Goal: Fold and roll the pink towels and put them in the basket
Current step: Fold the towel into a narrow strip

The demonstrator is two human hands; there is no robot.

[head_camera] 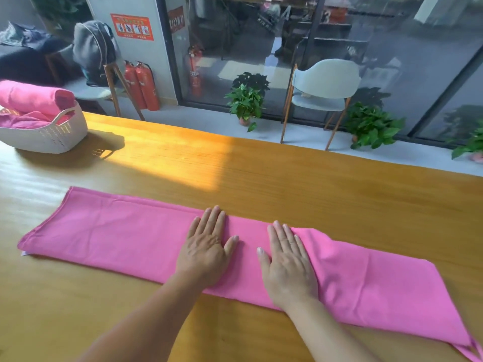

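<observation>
Head view: two hands (206,246) (286,259); one flat towel (117,231)

Pink cloth on a yellow-brown wooden table

The folded towel (125,239) on the table (287,173) is plain bright pink, without any pattern; the table is honey-yellow wood with fine straight grain, and a band of sunlight makes it more orange; the basket (52,139) is cream-white with a pattern of small holes in its wall; the rolled towel (34,99) in it is the same pink, darker at the end; the fire extinguishers (142,86) are red; the wall sign (132,26) is orange-red; the chair (324,84) has a pale grey-blue seat and brown legs; the potted plants (245,103) are green.
</observation>
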